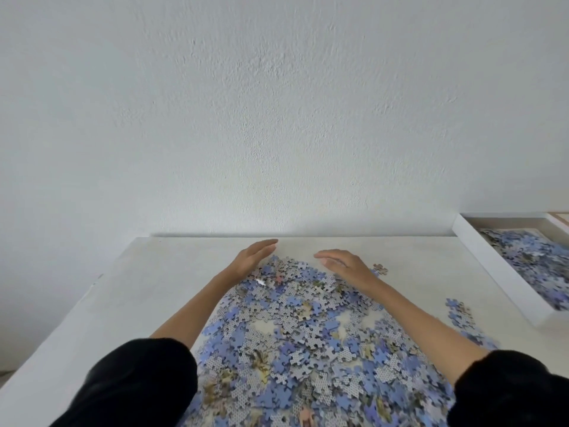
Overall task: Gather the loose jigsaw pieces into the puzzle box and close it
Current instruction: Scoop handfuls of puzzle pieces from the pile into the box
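Observation:
A broad heap of blue and grey jigsaw pieces (308, 334) covers the middle of the white table (160, 291). My left hand (252, 257) stands on edge at the heap's far left end, fingers straight, palm facing the pieces. My right hand (345, 265) lies palm down over the far right end, fingers relaxed and pointing left. Neither hand holds a piece. The open white puzzle box (480, 257) sits at the right edge of the table with many pieces inside. One piece (380, 269) lies alone just right of my right hand.
A small cluster of loose pieces (462, 315) lies between the heap and the box. A white wall (277, 118) rises right behind the table. Bare tabletop stretches to the left of the heap. A second tray edge (562, 221) shows behind the box.

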`<state>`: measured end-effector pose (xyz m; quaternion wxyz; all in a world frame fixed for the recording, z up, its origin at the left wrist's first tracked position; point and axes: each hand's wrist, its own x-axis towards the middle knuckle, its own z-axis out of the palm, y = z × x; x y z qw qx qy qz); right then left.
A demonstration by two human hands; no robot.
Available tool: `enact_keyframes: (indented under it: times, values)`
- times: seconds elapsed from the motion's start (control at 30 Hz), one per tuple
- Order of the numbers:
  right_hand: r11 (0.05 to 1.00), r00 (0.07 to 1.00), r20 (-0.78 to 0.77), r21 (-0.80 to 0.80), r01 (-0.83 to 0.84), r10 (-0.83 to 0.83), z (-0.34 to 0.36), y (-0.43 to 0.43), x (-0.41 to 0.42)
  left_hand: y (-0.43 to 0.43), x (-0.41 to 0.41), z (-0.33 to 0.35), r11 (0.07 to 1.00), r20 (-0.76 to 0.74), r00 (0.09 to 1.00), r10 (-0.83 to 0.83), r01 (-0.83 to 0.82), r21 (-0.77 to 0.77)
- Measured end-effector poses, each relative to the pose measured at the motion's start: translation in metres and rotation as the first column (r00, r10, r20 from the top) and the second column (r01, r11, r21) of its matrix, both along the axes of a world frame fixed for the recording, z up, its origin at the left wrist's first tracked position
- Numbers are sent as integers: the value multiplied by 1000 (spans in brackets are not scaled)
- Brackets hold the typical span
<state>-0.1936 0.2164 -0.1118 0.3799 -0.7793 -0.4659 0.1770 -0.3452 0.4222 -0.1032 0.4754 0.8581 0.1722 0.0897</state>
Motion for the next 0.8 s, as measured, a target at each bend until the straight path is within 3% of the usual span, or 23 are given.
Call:
enact_keyframes:
  times: [0.17, 0.27, 0.4, 0.53, 0.63, 0.8]
  values:
    - [990, 984, 157, -126, -60, 80, -7, 11, -17, -17, 10, -4, 993, -57, 992, -110, 112, 26]
    - [982, 980, 157, -164, -92, 119, -5, 2, -28, -23, 6, -8, 986, -39, 986, -160, 161, 30]
    - [998, 997, 21, -16, -67, 68, 9, -15, -32, -29, -6, -1, 983, -14, 985, -169, 170, 67]
    - [988, 984, 108, 75, 137, -144, 6, -39, -4, -22, -24, 4, 992, 53, 993, -107, 103, 66]
    - [974, 973, 78, -43, 222, -218, -5, -55, 17, -20, -34, 3, 995, 22, 996, -84, 83, 45]
    - [978, 984, 127, -152, 141, -122, -13, -63, 3, -35, -39, 1, 995, 20, 997, -80, 79, 53]
